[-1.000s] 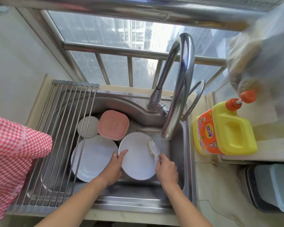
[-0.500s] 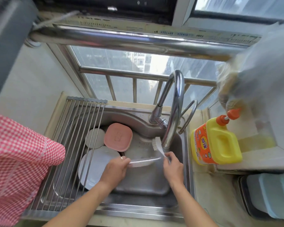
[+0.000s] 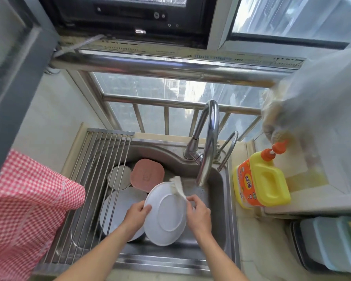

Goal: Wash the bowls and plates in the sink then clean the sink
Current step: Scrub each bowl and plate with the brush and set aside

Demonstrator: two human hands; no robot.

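**Plate held underside-up over the sink, brush at its top edge**

White plate (image 3: 165, 213): round, plain, glossy, w/ a raised foot ring facing the camera, so its underside is up. It's tilted, held above the right part of the sink (image 3: 221, 199), lower rim down near the sink's front wall. Left hand (image 3: 137, 214) grips the plate's left rim, thumb on the visible face, fingers curled behind. Right hand (image 3: 198, 214) is closed round the handle of a white dish brush (image 3: 177, 187); the bristle head sits at the plate's upper right edge, just under the tap (image 3: 208, 142) spout. Can't tell if water is running.

In the sink, left of the held plate: a bigger white plate (image 3: 120, 207) lying flat, partly under the roll-up rack (image 3: 93, 189) and partly behind the left hand. Behind it, a small round steel-rimmed dish (image 3: 119, 177) and, touching it on the right, a pink rounded-square bowl (image 3: 147, 174), bottom up. The pink bowl's near edge is hidden by the held plate.

Rack of steel rods covers the sink's left half. Red-and-white checked cloth (image 3: 28, 209) hangs at the left edge of view. On the counter right of the sink: a yellow detergent jug (image 3: 261, 183) w/ orange label and orange cap, upright, near the tap base. Farther right, bottom corner, a pale blue tub (image 3: 332, 242) in a dark tray. Clear plastic bag (image 3: 312, 110) hangs at upper right.
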